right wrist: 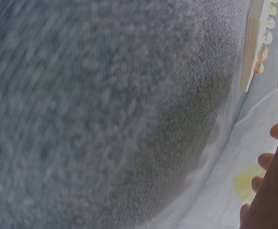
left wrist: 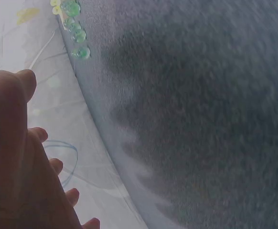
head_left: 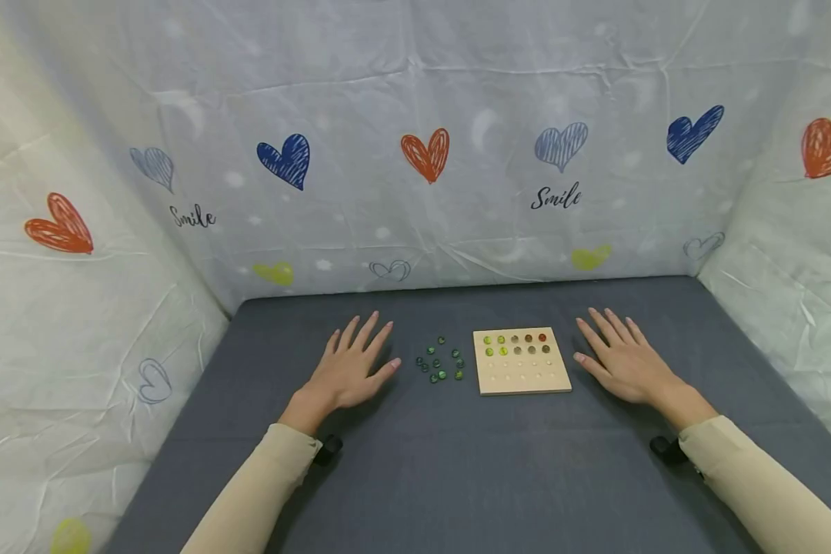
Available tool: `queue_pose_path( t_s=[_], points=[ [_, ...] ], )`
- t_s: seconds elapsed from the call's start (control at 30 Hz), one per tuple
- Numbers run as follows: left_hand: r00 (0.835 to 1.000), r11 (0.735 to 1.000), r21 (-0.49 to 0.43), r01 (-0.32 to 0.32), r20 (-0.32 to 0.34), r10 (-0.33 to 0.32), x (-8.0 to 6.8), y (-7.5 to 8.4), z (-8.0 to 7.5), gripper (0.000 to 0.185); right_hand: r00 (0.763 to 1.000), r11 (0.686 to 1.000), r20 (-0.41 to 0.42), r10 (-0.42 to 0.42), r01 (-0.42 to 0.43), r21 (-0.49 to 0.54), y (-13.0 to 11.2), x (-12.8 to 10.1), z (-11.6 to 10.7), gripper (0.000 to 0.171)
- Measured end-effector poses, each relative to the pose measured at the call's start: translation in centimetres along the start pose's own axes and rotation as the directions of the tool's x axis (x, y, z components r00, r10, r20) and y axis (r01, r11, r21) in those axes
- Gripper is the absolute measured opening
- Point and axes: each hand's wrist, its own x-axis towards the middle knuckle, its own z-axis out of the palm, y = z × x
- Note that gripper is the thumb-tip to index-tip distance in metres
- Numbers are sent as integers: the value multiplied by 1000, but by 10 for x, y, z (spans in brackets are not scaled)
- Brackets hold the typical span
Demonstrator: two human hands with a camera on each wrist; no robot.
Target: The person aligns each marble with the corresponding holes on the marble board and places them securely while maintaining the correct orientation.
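Observation:
My left hand [head_left: 352,371] is palm down with its fingers spread, left of a loose group of green glass marbles [head_left: 437,363] on the dark cloth. To the right of the marbles lies a pale wooden board [head_left: 524,382] with rows of round hollows. Its two far rows hold yellow-green, greyish and reddish-brown marbles [head_left: 528,338]; the nearer rows have bare hollows. Right of the board, my right hand [head_left: 629,368] is also palm down, fingers straight, holding nothing. The left wrist view shows green marbles [left wrist: 79,36] past the thumb; the right wrist view shows the board's edge [right wrist: 251,52].
A dark grey cloth [head_left: 498,477] covers the table. White curtains [head_left: 360,223] printed with hearts and "Smile" stand along the back and both sides. Each wrist wears a small black device [head_left: 328,449] near the cream sleeve [head_left: 252,492].

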Motion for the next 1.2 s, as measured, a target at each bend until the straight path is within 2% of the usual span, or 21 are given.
queue_pose_path(
  t_s=[0.33, 0.6, 0.93, 1.2],
  points=[
    [999, 998, -48, -30, -22, 29, 4, 6, 4, 76, 999, 990, -7, -39, 39, 139, -6, 2, 3, 69],
    [999, 992, -118, -35, 21, 38, 8, 17, 4, 74, 998, 976, 23, -62, 56, 212, -7, 2, 4, 65],
    [998, 975, -220, -35, 43, 46, 12, 23, 4, 72, 996, 966, 25, -87, 78, 247, -8, 2, 7, 64],
    [996, 951, -305, -46, 54, 65, 19, 25, 10, 68, 994, 944, 57, -89, 66, 325, -14, 2, 8, 63]
  ],
)
